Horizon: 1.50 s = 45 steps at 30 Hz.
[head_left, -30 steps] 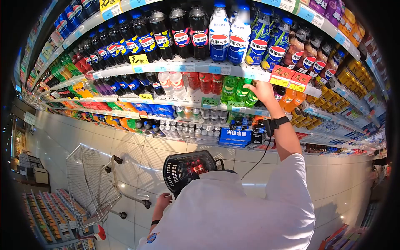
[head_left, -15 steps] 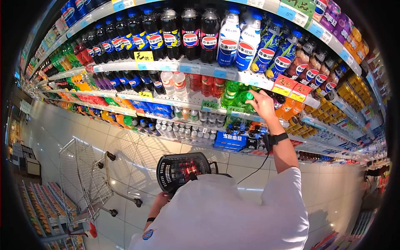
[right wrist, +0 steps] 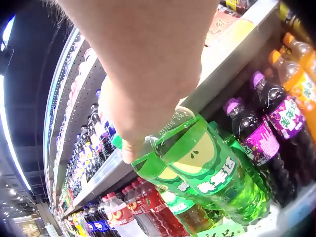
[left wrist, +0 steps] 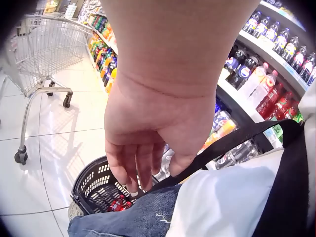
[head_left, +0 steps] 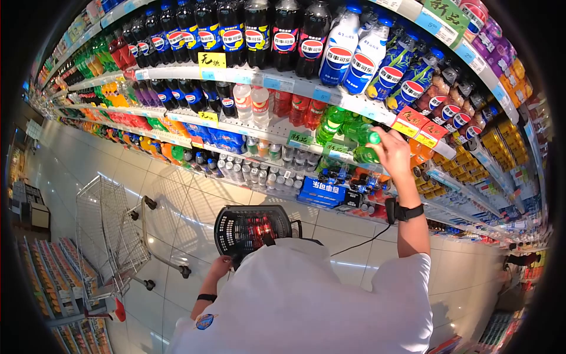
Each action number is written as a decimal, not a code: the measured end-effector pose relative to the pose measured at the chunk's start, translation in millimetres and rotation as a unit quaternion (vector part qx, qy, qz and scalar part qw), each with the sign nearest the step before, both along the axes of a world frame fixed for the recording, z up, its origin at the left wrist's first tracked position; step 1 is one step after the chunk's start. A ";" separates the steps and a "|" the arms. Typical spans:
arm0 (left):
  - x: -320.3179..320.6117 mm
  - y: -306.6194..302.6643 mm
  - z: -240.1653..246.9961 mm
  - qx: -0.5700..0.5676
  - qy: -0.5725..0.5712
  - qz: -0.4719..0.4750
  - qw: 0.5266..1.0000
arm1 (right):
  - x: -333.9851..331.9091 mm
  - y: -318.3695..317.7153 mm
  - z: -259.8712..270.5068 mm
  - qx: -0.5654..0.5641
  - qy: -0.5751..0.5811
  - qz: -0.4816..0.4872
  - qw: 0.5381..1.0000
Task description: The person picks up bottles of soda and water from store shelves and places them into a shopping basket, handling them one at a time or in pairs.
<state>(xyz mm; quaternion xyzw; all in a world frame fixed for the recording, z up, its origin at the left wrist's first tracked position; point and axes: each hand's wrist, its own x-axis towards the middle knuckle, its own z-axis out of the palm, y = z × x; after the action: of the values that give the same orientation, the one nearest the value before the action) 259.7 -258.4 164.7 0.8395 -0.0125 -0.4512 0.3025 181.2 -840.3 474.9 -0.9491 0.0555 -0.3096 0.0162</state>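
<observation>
My right hand pinches a green-capped bottle by its top, with the bottle tilted outward from the lower shelf. Other green bottles stand beside it. In the right wrist view, the hand has its thumb at the green cap, close to green bottles with an apple-slice label; part of the grip is hidden. My left hand hangs down with loosely bent fingers, its thumb by a black strap. Below it is a black basket with red items inside.
Shelves of dark cola bottles rise in front, with a price rail above the reaching hand. Orange bottles stand to the right. An empty metal cart is on the tiled floor at left. A cable hangs from the right wrist.
The right hand has closed on the green cap and tipped the bottle outward, moving slightly right and down. The left hand remains low beside the basket. The head view has shifted.
</observation>
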 end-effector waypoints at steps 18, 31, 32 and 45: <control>54.4 -216.2 200.0 -0.413 -0.176 -0.280 0.848 | 8.4 168.5 -11.3 0.225 0.182 0.246 0.925; 68.5 -120.6 92.4 -0.455 0.170 -0.120 0.866 | 96.0 246.5 -129.1 0.323 0.259 0.319 0.852; 70.0 -112.6 88.3 -0.450 0.186 -0.086 0.869 | 103.9 252.6 -143.6 0.313 0.240 0.326 0.859; 107.7 -29.7 -319.1 0.048 0.009 0.206 0.977 | 119.6 322.4 -418.5 0.330 0.187 0.256 0.889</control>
<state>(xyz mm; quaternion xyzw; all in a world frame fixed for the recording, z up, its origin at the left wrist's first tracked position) 367.4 -288.0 -154.4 0.8337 0.1845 -0.3868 0.3483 300.8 -517.9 56.4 -0.9105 -0.0888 -0.0753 0.3969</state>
